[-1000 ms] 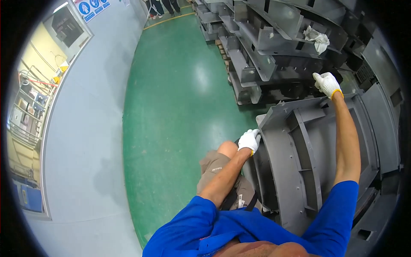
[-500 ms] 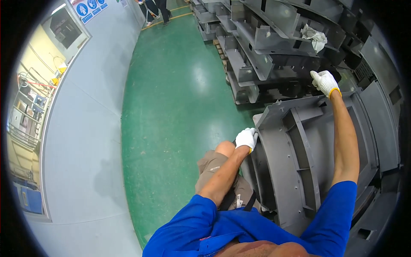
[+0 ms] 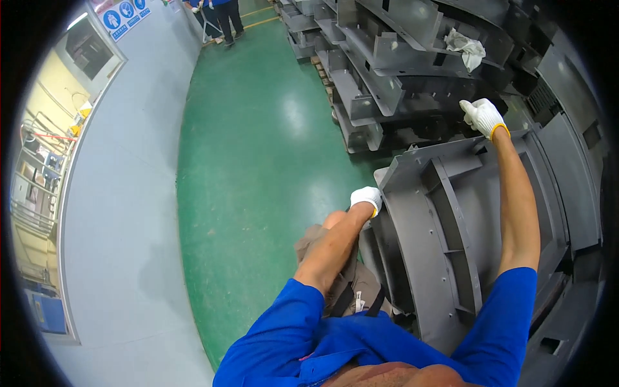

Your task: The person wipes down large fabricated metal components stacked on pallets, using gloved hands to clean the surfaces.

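My left hand (image 3: 366,200), in a white knit glove, is closed at the left edge of a large grey metal frame (image 3: 425,242) with curved ribs; its fingertips are partly hidden there. My right hand (image 3: 483,118), gloved the same way, is closed by the frame's far edge, with the thumb side toward the left. What it holds, if anything, I cannot make out. Beyond that hand, a crumpled white cloth (image 3: 465,49) lies on stacked grey metal parts (image 3: 387,58).
Green floor (image 3: 271,213) runs along my left, bordered by a pale wall (image 3: 129,213) with a window. More grey metal pieces (image 3: 567,180) stand at the right. At the far end of the aisle are people in dark trousers (image 3: 225,19).
The view has shifted slightly, so most things sit a little further left and higher. My left hand has slid slightly farther along the frame's edge. My right hand stays by the far edge.
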Motion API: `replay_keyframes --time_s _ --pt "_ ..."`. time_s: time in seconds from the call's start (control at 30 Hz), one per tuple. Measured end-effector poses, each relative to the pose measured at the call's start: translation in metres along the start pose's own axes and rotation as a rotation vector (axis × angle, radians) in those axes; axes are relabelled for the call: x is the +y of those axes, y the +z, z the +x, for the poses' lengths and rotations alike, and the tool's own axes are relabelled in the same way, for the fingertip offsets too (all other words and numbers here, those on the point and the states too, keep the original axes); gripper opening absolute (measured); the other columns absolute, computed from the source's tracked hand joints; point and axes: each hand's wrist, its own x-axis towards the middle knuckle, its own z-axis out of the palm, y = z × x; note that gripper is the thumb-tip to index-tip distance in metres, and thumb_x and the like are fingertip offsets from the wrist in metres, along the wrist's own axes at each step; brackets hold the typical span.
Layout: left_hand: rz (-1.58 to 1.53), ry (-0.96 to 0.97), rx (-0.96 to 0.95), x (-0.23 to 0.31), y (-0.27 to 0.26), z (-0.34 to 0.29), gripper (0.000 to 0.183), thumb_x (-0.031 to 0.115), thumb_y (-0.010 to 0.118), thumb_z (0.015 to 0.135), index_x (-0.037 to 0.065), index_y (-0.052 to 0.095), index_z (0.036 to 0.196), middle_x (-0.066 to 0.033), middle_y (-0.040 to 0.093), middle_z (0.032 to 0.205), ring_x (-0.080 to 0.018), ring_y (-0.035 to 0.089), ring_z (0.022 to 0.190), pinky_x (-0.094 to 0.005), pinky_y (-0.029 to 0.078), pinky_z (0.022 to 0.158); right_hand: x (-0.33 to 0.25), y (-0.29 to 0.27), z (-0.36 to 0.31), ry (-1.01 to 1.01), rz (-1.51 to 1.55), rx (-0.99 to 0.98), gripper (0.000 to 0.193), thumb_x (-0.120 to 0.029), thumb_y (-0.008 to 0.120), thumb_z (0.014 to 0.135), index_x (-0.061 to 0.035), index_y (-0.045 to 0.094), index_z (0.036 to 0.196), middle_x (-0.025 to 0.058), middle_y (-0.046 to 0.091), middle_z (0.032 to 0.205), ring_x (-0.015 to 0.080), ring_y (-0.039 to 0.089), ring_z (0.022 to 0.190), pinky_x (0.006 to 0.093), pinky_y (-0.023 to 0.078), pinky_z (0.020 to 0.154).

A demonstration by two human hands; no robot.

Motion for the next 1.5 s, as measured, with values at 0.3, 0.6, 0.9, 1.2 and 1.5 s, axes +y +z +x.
replay_keyframes --time_s 0.3,0.6,0.9,1.2,1.5 --pt "0.044 0.091 -0.081 -0.007 -0.004 0.002 0.028 0.019 0.053 0.085 0.008 0.070 0.105 -0.0149 0.067 0.109 -0.0323 0.065 0.102 -0.0406 0.053 0.082 -0.001 0.003 -0.002 0.017 0.046 0.000 0.057 -0.050 0.053 0.085 0.0026 0.066 0.068 0.0143 0.063 0.061 0.0249 0.062 0.059 0.0359 0.048 0.062" --pt "0.003 0.122 -0.093 -0.017 -0.013 -0.003 0.034 0.033 0.054 0.084 0.011 0.068 0.105 -0.0151 0.065 0.111 -0.0335 0.062 0.104 -0.0396 0.050 0.087 -0.005 0.000 0.000 0.001 0.068 0.003 0.058 -0.051 0.054 0.084 0.0033 0.067 0.069 0.0136 0.063 0.061 0.0230 0.061 0.058 0.0352 0.047 0.061" --pt "-0.140 0.149 -0.156 -0.031 -0.015 -0.008 0.051 0.051 0.053 0.085 0.009 0.065 0.111 -0.0190 0.064 0.111 -0.0362 0.060 0.105 -0.0407 0.047 0.091 -0.004 -0.002 0.002 -0.028 0.040 0.012 0.061 -0.054 0.053 0.085 0.0027 0.067 0.069 0.0141 0.064 0.062 0.0244 0.062 0.060 0.0360 0.048 0.064" --pt "-0.200 0.229 -0.118 -0.041 -0.011 -0.009 0.057 0.057 0.052 0.083 0.008 0.066 0.110 -0.0206 0.065 0.107 -0.0386 0.060 0.101 -0.0421 0.047 0.088 -0.004 -0.003 0.000 0.003 0.054 0.003 0.064 -0.057 0.050 0.086 0.0029 0.067 0.068 0.0140 0.064 0.062 0.0250 0.063 0.062 0.0356 0.048 0.066" --pt "-0.186 0.237 -0.099 -0.036 -0.014 -0.013 0.054 0.055 0.053 0.084 0.009 0.066 0.108 -0.0204 0.066 0.104 -0.0389 0.061 0.099 -0.0425 0.048 0.086 -0.002 -0.004 -0.001 -0.013 0.045 0.008 0.063 -0.056 0.050 0.086 0.0026 0.067 0.068 0.0138 0.064 0.062 0.0246 0.063 0.062 0.0357 0.048 0.065"
